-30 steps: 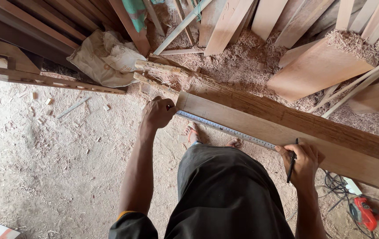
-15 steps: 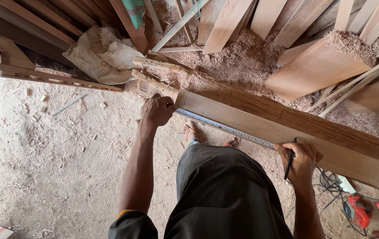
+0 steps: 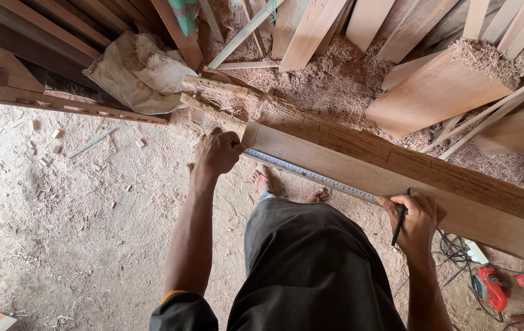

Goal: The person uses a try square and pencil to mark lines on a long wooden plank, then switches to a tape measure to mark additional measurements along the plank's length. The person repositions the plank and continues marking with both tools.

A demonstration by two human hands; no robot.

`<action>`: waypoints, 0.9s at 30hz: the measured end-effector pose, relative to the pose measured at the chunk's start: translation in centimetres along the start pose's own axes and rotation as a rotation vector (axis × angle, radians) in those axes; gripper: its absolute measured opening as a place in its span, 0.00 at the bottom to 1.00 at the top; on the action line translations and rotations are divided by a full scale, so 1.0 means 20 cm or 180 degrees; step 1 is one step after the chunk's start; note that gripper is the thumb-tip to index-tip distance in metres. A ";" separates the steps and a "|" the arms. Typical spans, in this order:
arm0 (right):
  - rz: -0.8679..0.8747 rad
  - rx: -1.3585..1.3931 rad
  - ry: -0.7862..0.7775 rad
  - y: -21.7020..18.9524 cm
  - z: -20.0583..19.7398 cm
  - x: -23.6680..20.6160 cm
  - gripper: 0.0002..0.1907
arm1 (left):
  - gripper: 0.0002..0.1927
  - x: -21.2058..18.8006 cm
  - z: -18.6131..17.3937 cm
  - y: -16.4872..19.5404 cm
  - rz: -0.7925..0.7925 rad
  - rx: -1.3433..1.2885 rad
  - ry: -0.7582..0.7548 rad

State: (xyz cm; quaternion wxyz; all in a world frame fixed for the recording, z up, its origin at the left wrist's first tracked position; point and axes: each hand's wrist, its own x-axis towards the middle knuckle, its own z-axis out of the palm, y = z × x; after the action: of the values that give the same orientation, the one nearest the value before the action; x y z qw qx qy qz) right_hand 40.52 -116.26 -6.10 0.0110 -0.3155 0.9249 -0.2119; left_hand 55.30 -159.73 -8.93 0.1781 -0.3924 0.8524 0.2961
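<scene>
**Steel rule laid along a long plank**

Rule (image 3: 311,176) of grey metal lies flat along the near edge of a long brown plank (image 3: 409,178), which runs slantwise from upper left to lower right above the sawdust floor (image 3: 78,208). The person bends over it, and two bare feet show just under the plank's near edge.

At the plank's left end the left hand (image 3: 218,152) is closed over the corner, fingers curled round the end of the rule and pinning it to the wood. At the other end of the rule the right hand (image 3: 416,219) rests on the plank's near edge, fingers gripping a dark pencil (image 3: 399,224) that stands nearly upright, its upper tip close against the rule.

Behind the plank, wood shavings (image 3: 329,86) are heaped deep among boards leaning against the wall. A thick pale block (image 3: 436,92), topped with more shavings, lies tilted just beyond the plank on the right. A crumpled tan sack (image 3: 136,73) sits on the floor to the upper left, near a long notched timber (image 3: 60,104) lying across the floor. Small offcuts and chips are scattered over the floor beside it.

Low on the right, past the right hand, a red power tool (image 3: 488,287) lies on the floor with dark cables (image 3: 455,251) tangled next to it.
</scene>
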 end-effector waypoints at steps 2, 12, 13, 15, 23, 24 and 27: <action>-0.0006 0.0174 -0.0009 0.03 0.03 0.01 0.18 | 0.14 -0.01 -0.01 0.01 -0.0064 0.0009 0.0006; 0.0041 -0.0045 -0.0026 0.02 0.07 -0.02 0.18 | 0.12 0.01 -0.01 -0.02 -0.0063 0.0002 0.0069; 0.0064 -0.0042 -0.0038 0.01 0.08 -0.01 0.18 | 0.12 0.01 -0.01 -0.02 -0.0065 -0.0003 0.0072; 0.0106 -0.0035 -0.0066 0.00 0.08 0.00 0.18 | 0.11 0.02 -0.01 -0.03 -0.0002 0.0010 0.0146; 0.0068 -0.0023 -0.0049 -0.04 0.07 0.01 0.17 | 0.10 0.03 -0.01 -0.06 -0.0037 0.0017 0.0142; 0.0093 -0.0005 -0.0060 -0.04 0.08 0.00 0.17 | 0.10 0.03 -0.01 -0.06 -0.0026 0.0017 0.0138; 0.0103 -0.0153 -0.0085 -0.01 0.10 -0.01 0.16 | 0.09 0.03 -0.02 -0.07 -0.0017 0.0095 0.0137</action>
State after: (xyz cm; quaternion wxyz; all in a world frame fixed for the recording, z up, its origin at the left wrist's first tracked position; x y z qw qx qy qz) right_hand 41.17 -117.03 -7.78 0.0192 -0.3034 0.9345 -0.1852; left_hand 55.96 -161.08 -9.46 0.1664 -0.3983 0.8593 0.2743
